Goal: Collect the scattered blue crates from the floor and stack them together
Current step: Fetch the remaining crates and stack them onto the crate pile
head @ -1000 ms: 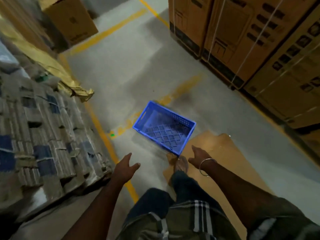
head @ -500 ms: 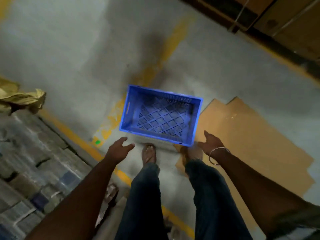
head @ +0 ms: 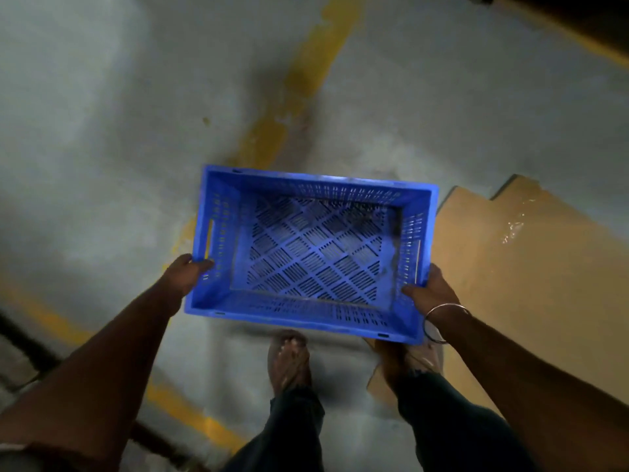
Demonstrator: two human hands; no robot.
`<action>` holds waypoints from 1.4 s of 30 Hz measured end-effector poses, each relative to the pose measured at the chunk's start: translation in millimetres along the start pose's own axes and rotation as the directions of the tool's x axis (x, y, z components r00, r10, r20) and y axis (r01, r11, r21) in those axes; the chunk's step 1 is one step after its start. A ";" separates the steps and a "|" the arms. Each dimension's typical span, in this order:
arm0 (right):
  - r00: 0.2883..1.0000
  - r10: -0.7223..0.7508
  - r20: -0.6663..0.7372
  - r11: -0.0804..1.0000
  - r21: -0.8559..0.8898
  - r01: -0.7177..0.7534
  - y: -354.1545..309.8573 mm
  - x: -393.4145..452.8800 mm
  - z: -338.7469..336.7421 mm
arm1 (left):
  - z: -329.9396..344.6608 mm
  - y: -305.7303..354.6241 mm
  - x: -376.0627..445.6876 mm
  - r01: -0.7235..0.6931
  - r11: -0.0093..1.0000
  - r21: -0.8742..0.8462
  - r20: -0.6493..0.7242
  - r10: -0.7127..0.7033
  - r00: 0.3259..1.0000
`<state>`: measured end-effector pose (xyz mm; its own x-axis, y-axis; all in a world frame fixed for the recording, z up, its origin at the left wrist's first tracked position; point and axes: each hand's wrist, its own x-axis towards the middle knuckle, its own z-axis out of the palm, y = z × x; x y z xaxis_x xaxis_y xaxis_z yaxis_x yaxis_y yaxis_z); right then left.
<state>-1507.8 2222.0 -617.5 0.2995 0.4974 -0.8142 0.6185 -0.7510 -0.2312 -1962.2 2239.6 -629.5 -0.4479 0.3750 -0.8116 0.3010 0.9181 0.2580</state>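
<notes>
Crate now gripped at both ends

Both the left hand (head: 185, 274) and right hand (head: 430, 292), empty a moment ago, now clasp the blue crate (head: 313, 250); lifting can follow.

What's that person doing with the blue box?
A person is bending over a blue crate and gripping it with both hands. The left hand holds the left end wall, thumb over the rim near the handle slot. The right hand holds the right end the same way. The crate is empty, and you can see its lattice bottom. It sits just in front of the person's feet, above the grey floor and next to flat cardboard. Whether it is lifted off the floor yet is hard to tell.
</notes>
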 end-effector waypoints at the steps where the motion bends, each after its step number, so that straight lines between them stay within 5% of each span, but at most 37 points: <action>1: 0.999 -0.003 -0.037 1.000 0.006 0.003 3.1 8.4 2.5 | 6.7 -4.1 9.7 0.000 1.000 -0.009 -0.009 0.000 1.000; 6: 0.985 -0.044 -0.170 0.999 -0.011 0.043 10.0 11.2 -13.1 | 22.7 -17.2 9.7 -0.047 0.994 -0.100 -0.223 0.024 0.975; 12: 0.993 -0.017 -0.117 0.999 0.049 0.023 35.3 -63.0 -90.2 | 10.3 0.5 -97.7 -0.051 0.973 -0.225 -0.112 0.027 0.993; 23: 0.936 0.194 -0.295 0.892 0.450 -0.043 145.3 -346.7 -267.3 | -44.8 96.1 -423.8 -0.250 0.967 0.053 -0.031 0.252 0.967; 30: 0.820 0.397 -0.413 0.786 0.613 -0.072 255.3 -451.2 -331.1 | 11.0 174.7 -579.6 -0.448 0.872 0.200 0.092 0.438 0.894; 37: 0.705 0.512 -0.490 0.766 0.632 -0.117 386.6 -508.1 -392.0 | 138.7 227.9 -705.1 -0.717 0.565 0.409 0.275 0.673 0.687; 42: 0.632 0.536 -0.560 0.807 0.558 -0.191 468.1 -552.7 -436.5 | 236.6 279.0 -774.2 -0.781 0.137 0.609 0.473 0.727 0.497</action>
<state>-1066.7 1785.2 -43.2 0.9274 0.1546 -0.3406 0.0367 -0.9437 -0.3286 -1332.2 2175.1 -53.2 0.3948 0.7932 -0.4635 0.9040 -0.2454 0.3501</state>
